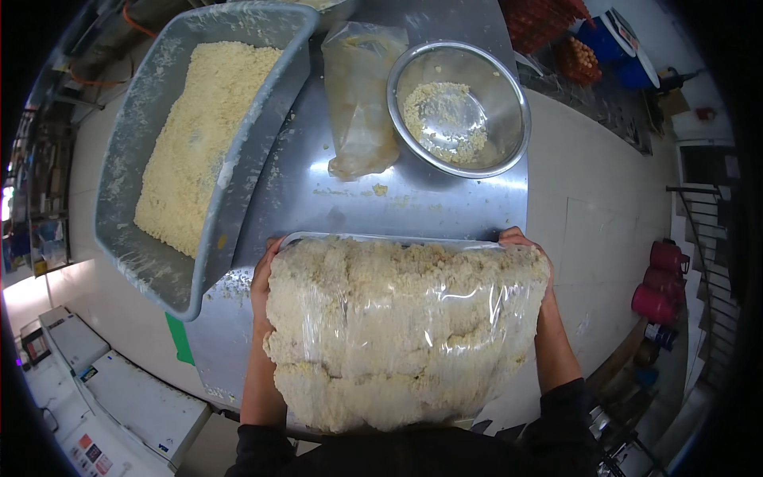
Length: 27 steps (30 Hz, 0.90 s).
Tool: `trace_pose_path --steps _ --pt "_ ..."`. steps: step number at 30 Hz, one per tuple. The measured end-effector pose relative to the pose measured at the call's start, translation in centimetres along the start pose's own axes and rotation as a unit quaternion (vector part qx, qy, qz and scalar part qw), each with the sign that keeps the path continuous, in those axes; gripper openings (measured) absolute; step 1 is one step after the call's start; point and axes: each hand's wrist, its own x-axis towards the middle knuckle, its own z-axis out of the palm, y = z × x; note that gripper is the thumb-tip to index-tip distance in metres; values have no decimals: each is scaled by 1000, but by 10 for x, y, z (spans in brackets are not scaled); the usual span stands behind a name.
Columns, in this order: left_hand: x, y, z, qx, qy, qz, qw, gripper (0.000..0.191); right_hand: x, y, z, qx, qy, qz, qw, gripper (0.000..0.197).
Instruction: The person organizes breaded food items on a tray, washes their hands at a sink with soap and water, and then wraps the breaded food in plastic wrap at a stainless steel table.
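Observation:
A large tray (381, 237), of which only the far rim shows, is heaped with pale, breaded-looking crumb-coated pieces (405, 334) under clear plastic film. My left hand (267, 268) grips its left side and my right hand (527, 253) its right side; the load is close to my body and hides most of my fingers. Beyond it, on the steel table (357, 208), lies a smeared clear plastic bag (363, 107). A steel bowl (518, 119) with yellowish crumbs inside stands at the bag's right.
A deep grey plastic tub (205, 238) holding pale crumbs (208, 131) stands on the left of the table. Part of another bowl (340, 12) shows behind it. White chest freezers (137, 405) stand at lower left. Red gas cylinders (658, 301) and a stair railing (703, 262) are at right.

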Motion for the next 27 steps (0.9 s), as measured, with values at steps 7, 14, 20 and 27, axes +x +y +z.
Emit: trace_pose_path --steps 7,14,20,27 --pt "-21 11 66 -180 38 -16 983 44 -14 13 39 122 101 27 987 39" --pt "-27 7 49 -52 65 -35 996 45 -77 19 53 230 306 126 915 40" --pt "-25 14 50 10 73 -37 997 45 -85 3 60 260 374 116 883 42" --pt "-20 20 33 -13 26 -23 999 45 -72 -23 83 250 382 111 883 49"
